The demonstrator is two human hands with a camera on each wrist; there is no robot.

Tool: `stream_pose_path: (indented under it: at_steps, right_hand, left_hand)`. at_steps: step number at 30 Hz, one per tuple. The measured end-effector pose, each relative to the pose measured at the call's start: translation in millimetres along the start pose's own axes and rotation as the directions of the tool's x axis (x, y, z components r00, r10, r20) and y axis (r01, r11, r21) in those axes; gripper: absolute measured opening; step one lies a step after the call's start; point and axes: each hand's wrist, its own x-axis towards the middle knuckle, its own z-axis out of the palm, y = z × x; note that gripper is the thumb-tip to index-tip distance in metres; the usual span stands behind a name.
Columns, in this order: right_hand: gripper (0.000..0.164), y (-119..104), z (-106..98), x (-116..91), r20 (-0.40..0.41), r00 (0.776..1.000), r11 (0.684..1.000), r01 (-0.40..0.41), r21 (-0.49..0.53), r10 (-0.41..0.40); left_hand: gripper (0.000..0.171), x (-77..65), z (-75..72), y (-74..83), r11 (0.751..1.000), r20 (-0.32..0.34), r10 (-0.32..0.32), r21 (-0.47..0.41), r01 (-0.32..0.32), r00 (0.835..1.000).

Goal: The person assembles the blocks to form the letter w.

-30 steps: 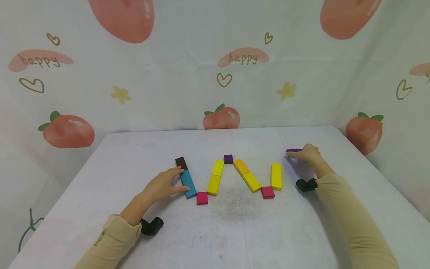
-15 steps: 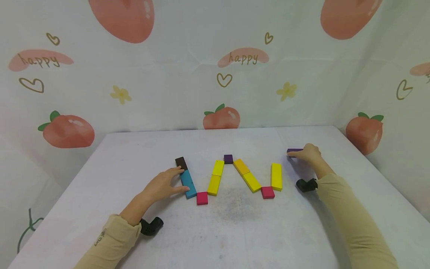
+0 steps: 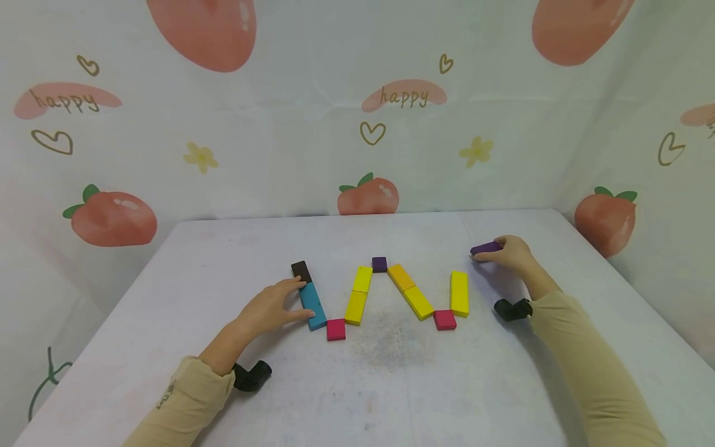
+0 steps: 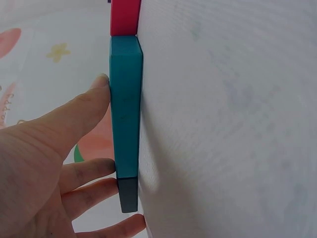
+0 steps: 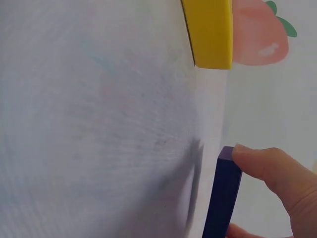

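My left hand rests its thumb and straight fingertips along the near-left side of a blue block. A small black block sits end to end with the blue one at its far end. In the left wrist view, thumb and fingers touch one side of the blue block, not both. At the far right, my right hand pinches a long purple block. In the right wrist view the purple block hangs tilted above the table, apart from its shadow.
Between the hands a zigzag of blocks lies on the white table: red blocks, yellow blocks, a small purple block and an orange block. The rightmost yellow block is nearest the right hand. A printed cloth hangs behind.
My right hand has raised the long purple block off the table, tilted it and shifted it slightly left. The left hand and the laid-out blocks stay as they were.
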Motion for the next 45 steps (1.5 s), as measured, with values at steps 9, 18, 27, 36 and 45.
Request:
stream_pose_path:
  at_steps: [9, 18, 27, 36, 45]
  right_hand:
    - [0.079, -3.3, 0.5, 1.2, 0.019, 0.996, 0.996, 0.089, -0.007, -0.089]
    - [0.081, -6.1, 0.2, 1.1, 0.057, 0.983, 0.985, 0.174, -0.006, -0.173]
    - [0.08, -7.1, 3.3, -0.2, 0.077, 0.967, 0.969, 0.245, -0.013, -0.243]
    - [0.076, -9.3, 4.4, -1.4, 0.1, 0.954, 0.957, 0.288, -0.034, -0.284]
    - [0.072, -7.2, 6.7, 2.9, 0.131, 0.939, 0.943, 0.328, -0.056, -0.319]
  left_hand:
    - [0.068, -0.2, -0.6, 0.0, 1.0, 0.0, 0.006, -0.001, -0.006, 1.0]
    - [0.067, 0.8, -0.5, -0.8, 1.0, -0.01, 0.031, 0.001, -0.031, 0.999]
    - [0.068, 1.5, 1.0, -2.6, 1.0, -0.002, 0.021, 0.0, -0.021, 1.0]
    - [0.068, 1.0, 1.1, -2.0, 1.0, 0.005, 0.011, 0.005, -0.011, 1.0]
    - [0.068, 0.4, 1.1, -1.4, 1.0, 0.001, 0.013, -0.004, -0.013, 1.0]
